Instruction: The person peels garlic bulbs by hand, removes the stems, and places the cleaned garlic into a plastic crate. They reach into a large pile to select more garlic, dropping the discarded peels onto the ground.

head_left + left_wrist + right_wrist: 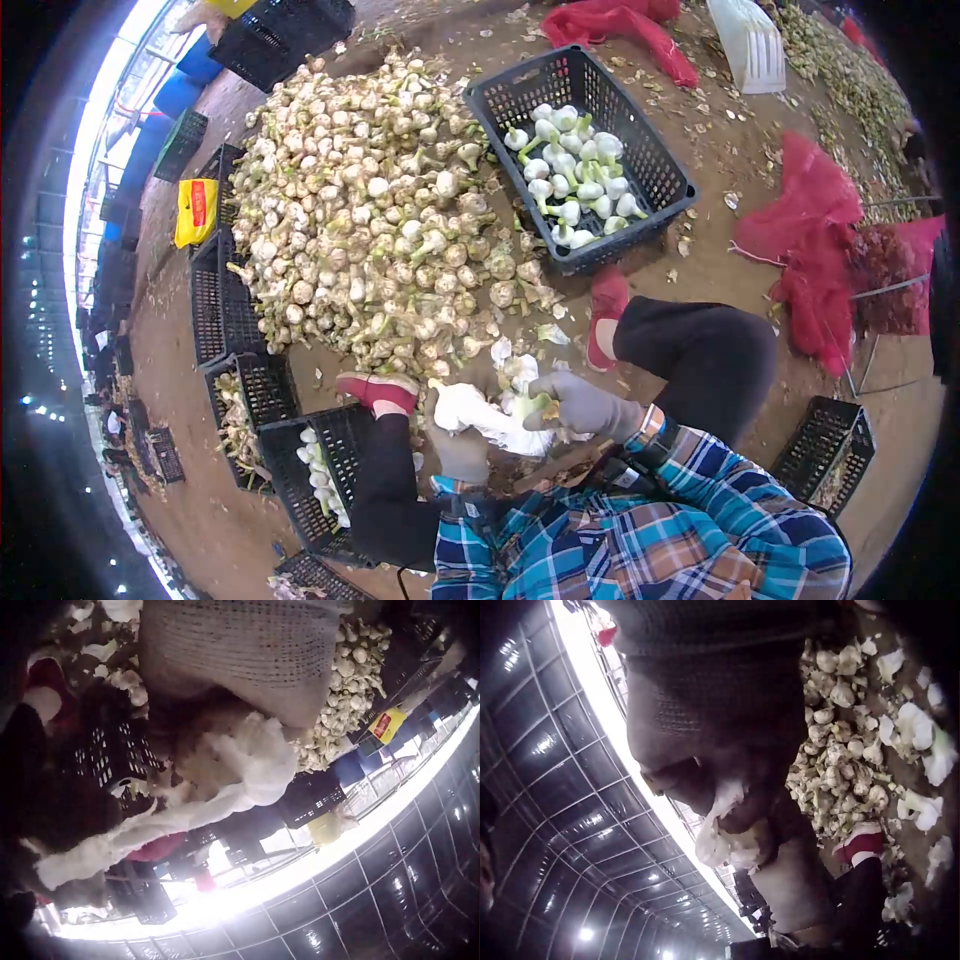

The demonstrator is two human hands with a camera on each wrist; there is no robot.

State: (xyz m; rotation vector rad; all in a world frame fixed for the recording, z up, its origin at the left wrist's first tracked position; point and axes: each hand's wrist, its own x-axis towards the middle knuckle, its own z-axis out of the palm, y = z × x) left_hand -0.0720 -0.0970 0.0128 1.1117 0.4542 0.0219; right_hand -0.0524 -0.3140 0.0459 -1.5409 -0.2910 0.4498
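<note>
Both hands wear grey knitted gloves and work close together in front of the lap. The left hand (462, 452) grips a white, crumpled, cloth-like piece (475, 410); in the left wrist view that white piece (225, 802) trails out in a long strip below the glove. Just beside it, the right hand (592, 405) pinches a pale garlic with a greenish stalk (528, 404). From the right wrist, white material (724, 846) shows under curled fingers, which hide most of the garlic. Loose white peelings (500, 350) lie beyond the hands.
A large heap of unpeeled garlic (370, 220) covers the ground ahead. Cleaned white bulbs lie in a black crate (640, 105) at the front right. More black crates (207, 310) line the left side. Red mesh sacks (800, 230) lie at right, near another crate (825, 455).
</note>
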